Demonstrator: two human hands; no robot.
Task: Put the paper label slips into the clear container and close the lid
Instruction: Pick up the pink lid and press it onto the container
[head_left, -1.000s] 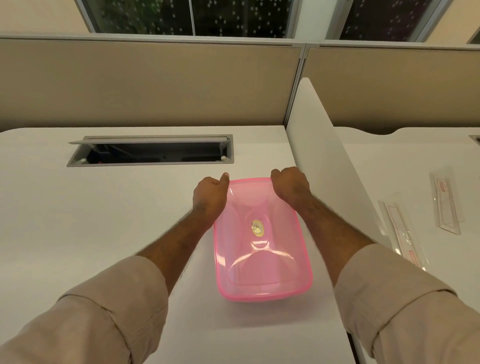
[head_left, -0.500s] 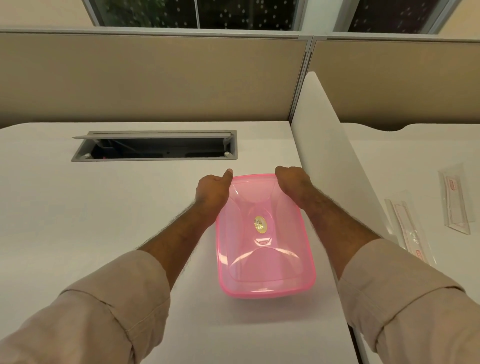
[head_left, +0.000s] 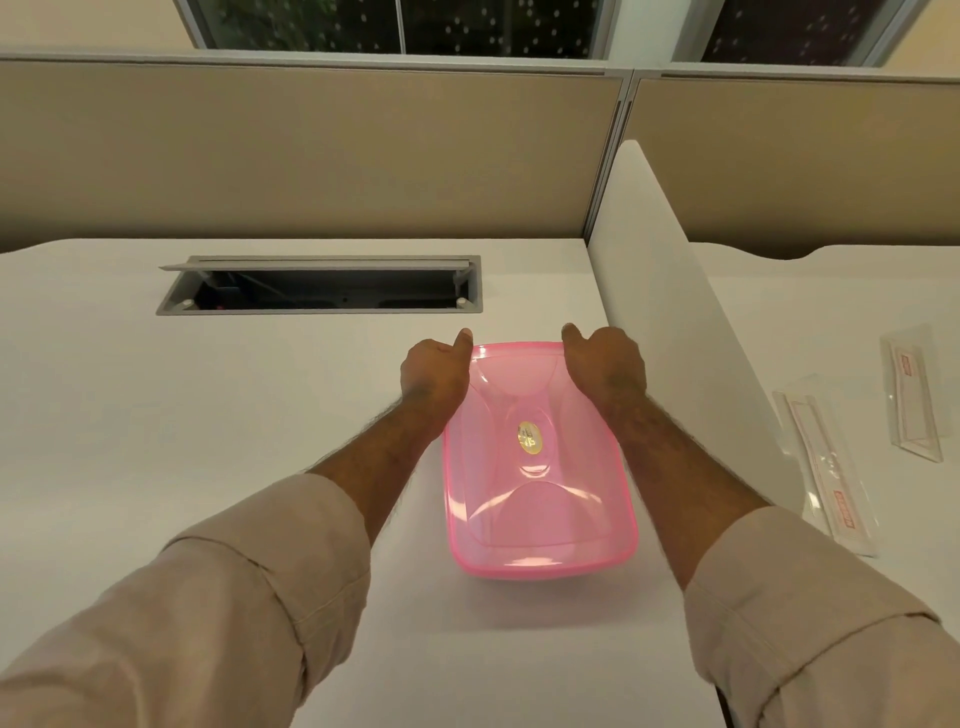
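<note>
Container (head_left: 537, 462), pink and see-through, sits on the white desk (head_left: 156, 441) right in front of the person, its lid (head_left: 524, 415) on top with a small gold sticker (head_left: 530, 439) at the middle. Both hands are at the far end of it. Left hand (head_left: 434, 371) is curled at the far left corner, thumb laid along the rim and pointing away; whether the fingers are gripping under the edge I cannot tell, they are tucked out of sight. Right hand (head_left: 605, 361) mirrors it on the far right corner, fist closed over the rim, thumb reaching inward across the lid's edge. Compared with half a second ago, very little has changed: same grip, same corners, the container in the same spot on the desk. The right thumb now looks stretched a touch further along the far edge, and the view has tipped slightly, nothing more.

Beige sleeves (head_left: 249, 613) are rolled back on both forearms. Just to the right stands a white divider panel (head_left: 675, 312), close beside the right hand. Beyond it, on the neighbouring desk, lie two clear sleeves holding label slips (head_left: 826, 467), well apart from the container. Behind the hands, an open cable hatch (head_left: 319, 286) is set into the desk.
</note>
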